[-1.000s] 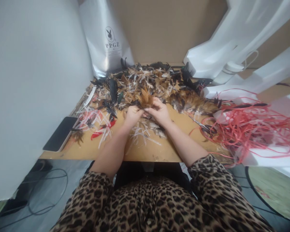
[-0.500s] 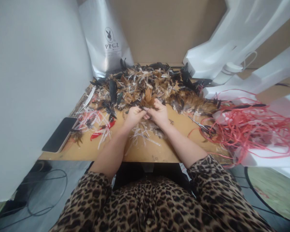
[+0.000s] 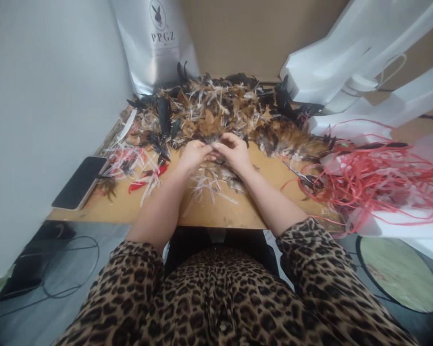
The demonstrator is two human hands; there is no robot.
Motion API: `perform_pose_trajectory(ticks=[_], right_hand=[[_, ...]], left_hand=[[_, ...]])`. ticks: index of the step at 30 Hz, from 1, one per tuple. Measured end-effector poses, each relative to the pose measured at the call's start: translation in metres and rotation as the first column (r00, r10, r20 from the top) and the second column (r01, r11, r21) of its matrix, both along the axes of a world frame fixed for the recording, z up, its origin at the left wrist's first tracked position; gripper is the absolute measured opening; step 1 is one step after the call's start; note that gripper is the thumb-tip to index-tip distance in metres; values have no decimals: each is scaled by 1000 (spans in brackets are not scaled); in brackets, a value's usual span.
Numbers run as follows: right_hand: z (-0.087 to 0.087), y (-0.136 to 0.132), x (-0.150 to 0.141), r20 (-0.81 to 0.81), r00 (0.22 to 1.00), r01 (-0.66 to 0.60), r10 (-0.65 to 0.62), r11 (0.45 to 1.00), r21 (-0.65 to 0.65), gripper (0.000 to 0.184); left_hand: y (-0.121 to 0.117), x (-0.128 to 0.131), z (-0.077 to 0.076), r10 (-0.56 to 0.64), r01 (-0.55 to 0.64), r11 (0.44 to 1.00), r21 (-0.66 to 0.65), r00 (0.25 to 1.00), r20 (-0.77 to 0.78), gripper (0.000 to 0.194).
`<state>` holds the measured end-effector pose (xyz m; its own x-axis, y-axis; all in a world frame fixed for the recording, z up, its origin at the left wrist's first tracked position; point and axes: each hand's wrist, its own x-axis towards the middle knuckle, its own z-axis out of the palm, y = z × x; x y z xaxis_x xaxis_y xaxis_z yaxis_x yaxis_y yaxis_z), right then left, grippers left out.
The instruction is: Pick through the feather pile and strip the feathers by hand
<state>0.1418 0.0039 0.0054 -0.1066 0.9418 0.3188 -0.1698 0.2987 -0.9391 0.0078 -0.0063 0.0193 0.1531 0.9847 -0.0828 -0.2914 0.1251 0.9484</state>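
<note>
operator position: your left hand [image 3: 194, 156] and right hand [image 3: 236, 153] meet over the desk [image 3: 238, 218]. grip state: both clenched at the fingertips on the base of a brown feather bunch [image 3: 208, 126], just on your side of the feather pile [image 3: 220, 98]. holding it by the base probably leaves the plumes free and unbent. the scissors [image 3: 299, 174] lie to your right, beside the red strands [image 3: 386, 178], presumably for short reach; the phone [image 3: 80, 183] rests at the left edge, likely to avoid loose trimmings. change from the earlier frame: the bunch now leans toward your left hand; the desk sits higher in view, suggesting a lowered head. your fingertips remain together.
</note>
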Motion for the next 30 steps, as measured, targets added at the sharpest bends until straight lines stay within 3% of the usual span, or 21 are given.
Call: perform_pose_trajectory(ticks=[4, 8, 12, 16, 22, 25, 28, 30], right_hand=[[1, 2, 6, 234, 968, 36, -91, 973, 229, 33], [2, 0, 12, 497, 825, 6, -268, 885, 466, 30], [3, -1, 16, 637, 666, -36, -389, 836, 548, 26], [4, -1, 16, 671, 590, -26, -450, 819, 573, 22], [10, -4, 17, 652, 627, 24, -426, 848, 530, 20], [14, -6, 19, 711, 654, -50, -258, 923, 381, 14], [16, -11, 16, 808, 589, -184, -33, 967, 174, 11], [19, -18, 10, 862, 507, -205, 24, 974, 93, 12]], left_hand=[[1, -7, 1, -14, 32, 992, -119, 989, 149, 14], [1, -6, -1, -28, 63, 985, -162, 977, 213, 13], [-1, -2, -3, -37, 76, 981, -176, 976, 213, 15], [-3, 0, -3, -56, 88, 978, -190, 984, 167, 17], [0, -5, -3, 16, 7, 988, -151, 989, 149, 17], [3, -12, 0, 96, -71, 986, -151, 981, 166, 18], [4, -17, 3, 144, -118, 982, -147, 972, 184, 19], [4, -18, 4, 140, -115, 984, -137, 972, 187, 18]])
